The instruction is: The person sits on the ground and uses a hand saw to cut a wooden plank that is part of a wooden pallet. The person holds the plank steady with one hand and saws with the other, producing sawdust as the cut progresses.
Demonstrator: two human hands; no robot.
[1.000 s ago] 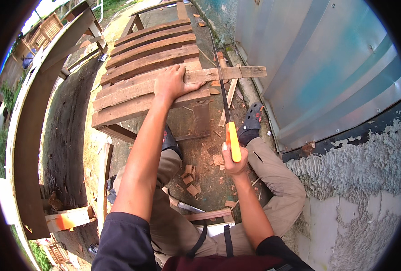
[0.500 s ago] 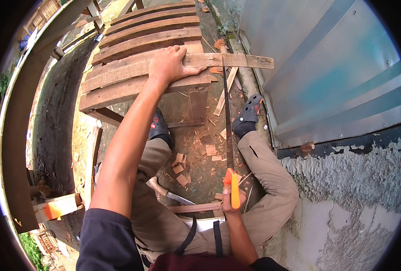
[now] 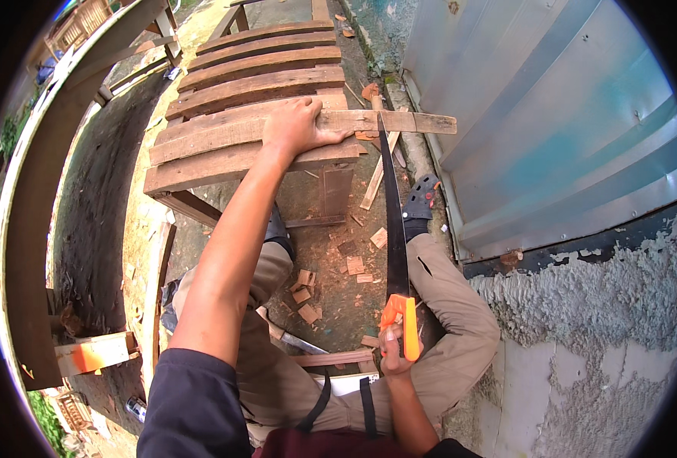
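Two hands share the work: the left hand [image 3: 294, 131] grasps a narrow wooden plank [image 3: 357, 120], its fingers bent over the far side and its thumb pointing right (their undersides are hidden). The plank lies under those fingers, across the near part of a slatted wooden desk [image 3: 258, 61], its right end jutting past the edge. Nearer and to the right, the right hand [image 3: 395, 359] has its fingers clenched around the orange-and-yellow handle of a saw [image 3: 396, 229]. The blade's far end meets the plank to the right of the left thumb, apart from it. Wood offcuts [image 3: 355, 265] dot the ground.
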